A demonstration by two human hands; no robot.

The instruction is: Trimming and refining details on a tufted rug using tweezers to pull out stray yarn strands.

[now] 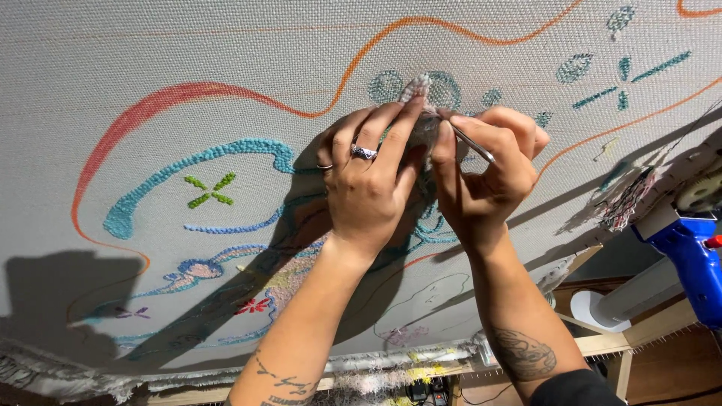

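Note:
A pale woven cloth [188, 45] is stretched on a wooden frame and carries orange lines and teal, green and blue tufted shapes. My left hand [368, 180], with rings on two fingers, presses a small tuft of pale yarn [416, 89] against the cloth between two teal circles. My right hand [485, 169] is right beside it, gripping a thin metal tool [472, 143] whose tip meets the tuft near my left fingertips. Both hands touch the cloth at the same spot.
A blue tufting gun [692, 256] hangs at the right edge. Loose yarn ends [624, 199] dangle near the cloth's right border. The wooden frame rail [602, 342] runs along the bottom, with frayed cloth edge [68, 376] at the lower left. A white cylinder [602, 304] stands behind.

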